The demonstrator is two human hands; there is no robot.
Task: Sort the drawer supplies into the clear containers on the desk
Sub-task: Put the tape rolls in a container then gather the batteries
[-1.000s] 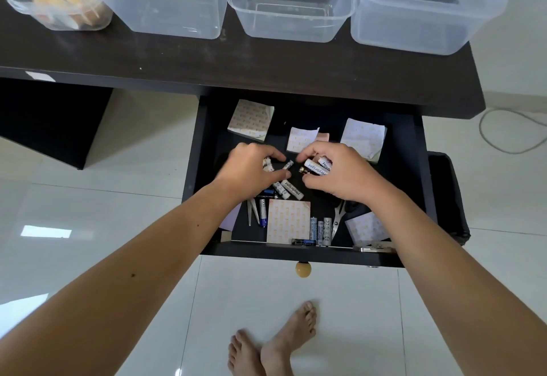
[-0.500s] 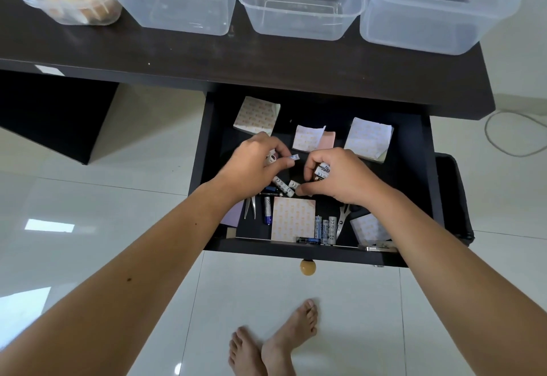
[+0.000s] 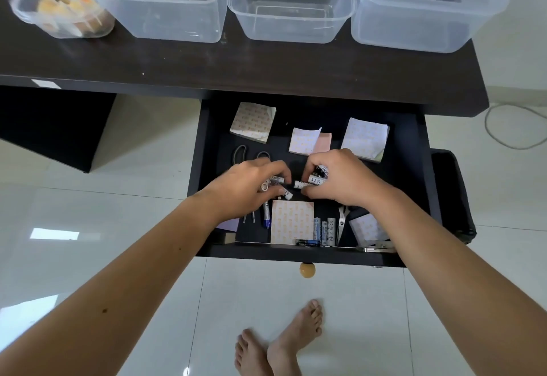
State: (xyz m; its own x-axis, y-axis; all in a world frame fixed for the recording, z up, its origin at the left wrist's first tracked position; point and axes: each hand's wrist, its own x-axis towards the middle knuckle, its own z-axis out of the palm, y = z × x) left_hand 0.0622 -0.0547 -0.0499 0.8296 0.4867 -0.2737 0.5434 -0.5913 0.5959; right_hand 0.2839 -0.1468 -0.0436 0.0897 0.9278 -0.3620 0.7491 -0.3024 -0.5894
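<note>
The black drawer [image 3: 207, 168] is pulled out under the dark desk [image 3: 236, 65]. Both hands are inside it, over a cluster of white batteries. My left hand [image 3: 248, 189] is closed around white batteries [image 3: 273, 182]. My right hand [image 3: 340, 180] grips a bundle of white batteries [image 3: 316, 178]. More batteries [image 3: 325, 230] lie at the drawer's front edge, next to a sticky-note pad [image 3: 291, 221]. Other note pads [image 3: 253, 121] lie at the back. Three empty clear containers [image 3: 291, 2] stand on the desk.
A round clear tub with tape rolls [image 3: 62, 2] stands at the desk's far left. Scissors [image 3: 342, 223] and a second pair of scissors [image 3: 239, 153] lie in the drawer, with a blue marker [image 3: 266, 215]. A cable [image 3: 515, 130] runs on the tiled floor. My bare feet [image 3: 278, 343] are below the drawer knob [image 3: 307, 269].
Both hands stayed over the battery cluster and shifted slightly, gathering more white batteries. The scissor handles left of my left hand have come into sight.
</note>
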